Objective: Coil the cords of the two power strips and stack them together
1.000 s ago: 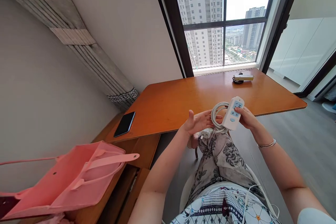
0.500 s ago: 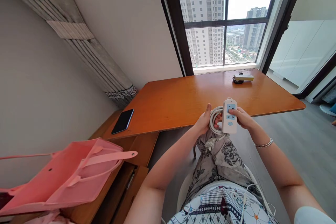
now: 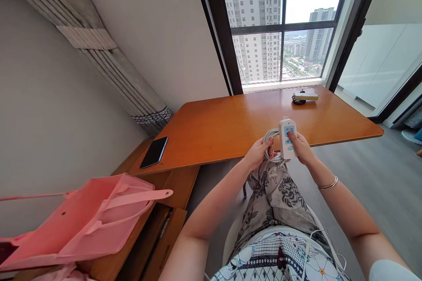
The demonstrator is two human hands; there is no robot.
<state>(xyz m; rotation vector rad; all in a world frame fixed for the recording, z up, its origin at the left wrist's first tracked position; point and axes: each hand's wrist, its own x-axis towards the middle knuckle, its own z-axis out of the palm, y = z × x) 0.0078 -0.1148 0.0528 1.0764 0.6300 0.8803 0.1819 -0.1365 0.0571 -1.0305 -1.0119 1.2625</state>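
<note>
A small white power strip (image 3: pixel 287 137) with blue sockets is held upright above my knees, just in front of the near edge of the orange wooden desk (image 3: pixel 231 123). My right hand (image 3: pixel 300 148) is closed on the strip, thumb across its face. Its white cable (image 3: pixel 271 142) is wound in a coil to the left of the strip. My left hand (image 3: pixel 257 154) is closed on that coil, fingers wrapped round it. The plug end is hidden below the hands.
A second power strip (image 3: pixel 306 96) with a dark cord lies at the desk's far right by the window. A black phone (image 3: pixel 154 152) lies at the desk's left corner. A pink tote bag (image 3: pixel 82 224) sits on the lower cabinet at left. Grey floor lies to the right.
My left hand, open beside the coil a second ago, has closed round the cable. The strip has turned upright and both hands have drawn together and moved slightly up.
</note>
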